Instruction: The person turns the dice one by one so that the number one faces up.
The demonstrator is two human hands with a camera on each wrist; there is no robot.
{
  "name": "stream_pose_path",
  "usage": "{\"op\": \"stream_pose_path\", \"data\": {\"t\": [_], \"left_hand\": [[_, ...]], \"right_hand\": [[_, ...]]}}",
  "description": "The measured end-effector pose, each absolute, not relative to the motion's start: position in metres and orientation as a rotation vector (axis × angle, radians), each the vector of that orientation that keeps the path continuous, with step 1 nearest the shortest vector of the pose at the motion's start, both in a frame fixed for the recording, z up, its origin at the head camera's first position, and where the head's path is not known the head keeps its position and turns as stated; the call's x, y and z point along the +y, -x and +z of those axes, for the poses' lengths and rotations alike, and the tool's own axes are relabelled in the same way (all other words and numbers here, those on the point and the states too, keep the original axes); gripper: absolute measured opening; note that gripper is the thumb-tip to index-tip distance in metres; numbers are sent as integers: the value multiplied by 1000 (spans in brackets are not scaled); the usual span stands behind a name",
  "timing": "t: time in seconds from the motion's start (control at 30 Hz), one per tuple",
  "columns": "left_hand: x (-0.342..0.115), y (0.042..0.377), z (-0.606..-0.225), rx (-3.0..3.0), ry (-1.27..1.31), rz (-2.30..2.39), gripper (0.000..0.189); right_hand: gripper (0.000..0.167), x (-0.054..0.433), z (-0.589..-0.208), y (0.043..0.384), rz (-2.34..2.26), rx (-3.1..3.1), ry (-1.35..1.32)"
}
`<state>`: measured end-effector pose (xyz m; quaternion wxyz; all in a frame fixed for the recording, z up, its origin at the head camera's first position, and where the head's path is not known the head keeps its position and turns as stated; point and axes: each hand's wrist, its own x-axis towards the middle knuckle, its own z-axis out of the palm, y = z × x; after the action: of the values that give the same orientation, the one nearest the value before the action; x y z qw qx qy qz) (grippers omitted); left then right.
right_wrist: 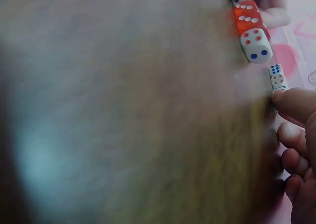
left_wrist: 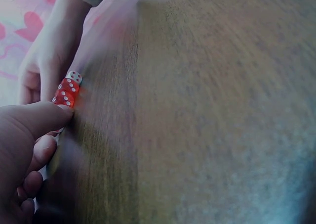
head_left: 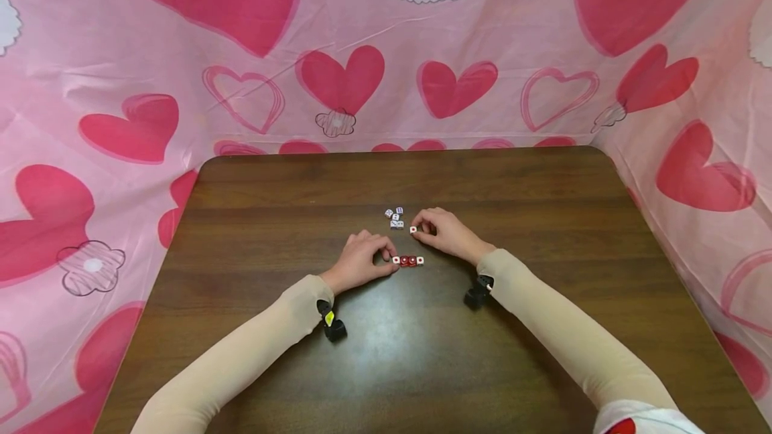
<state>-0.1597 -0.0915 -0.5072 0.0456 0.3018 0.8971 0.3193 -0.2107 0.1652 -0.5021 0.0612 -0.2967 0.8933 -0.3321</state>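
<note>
A short row of dice lies at the middle of the table: a white die (head_left: pixel 396 260) at the left end, two red dice (head_left: pixel 408 261), then another white die (head_left: pixel 420 260). My left hand (head_left: pixel 364 258) pinches the left-end white die between thumb and finger; in the left wrist view the thumb mostly covers it. Behind the row, my right hand (head_left: pixel 446 232) pinches a separate white die (head_left: pixel 413 229) with a red dot on top. In the right wrist view, the row's red dice (right_wrist: pixel 248 17) and white end die (right_wrist: pixel 256 46) stand side by side, touching.
Several loose white dice (head_left: pixel 395 224) sit in a small cluster beyond the row, left of my right hand. The brown wooden table (head_left: pixel 386 353) meets a pink heart-patterned cloth (head_left: pixel 458 132) at its back and sides. Black wrist cameras (head_left: pixel 478 292) hang by both sleeves.
</note>
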Motion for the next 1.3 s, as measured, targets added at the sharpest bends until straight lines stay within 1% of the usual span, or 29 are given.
{"op": "stream_pose_path", "data": {"t": [0.2,0.37,0.57,0.87,1.3], "left_hand": [[-91,159,-507,2741,-926,988,19],[-91,158,-507,2745,-912,987,18],[-91,159,-507,2741,-897,992,17],[-91,158,-506,2737,-906,1001,18],[-91,157,-507,2743,-919,999,19]], "right_hand": [[13,177,-501,196,-953,2689,909],[13,184,-502,184,-936,2694,969],[14,190,-500,175,-901,2682,994],[14,195,-505,167,-910,2686,1066],[17,194,-506,165,-918,2710,1064]]}}
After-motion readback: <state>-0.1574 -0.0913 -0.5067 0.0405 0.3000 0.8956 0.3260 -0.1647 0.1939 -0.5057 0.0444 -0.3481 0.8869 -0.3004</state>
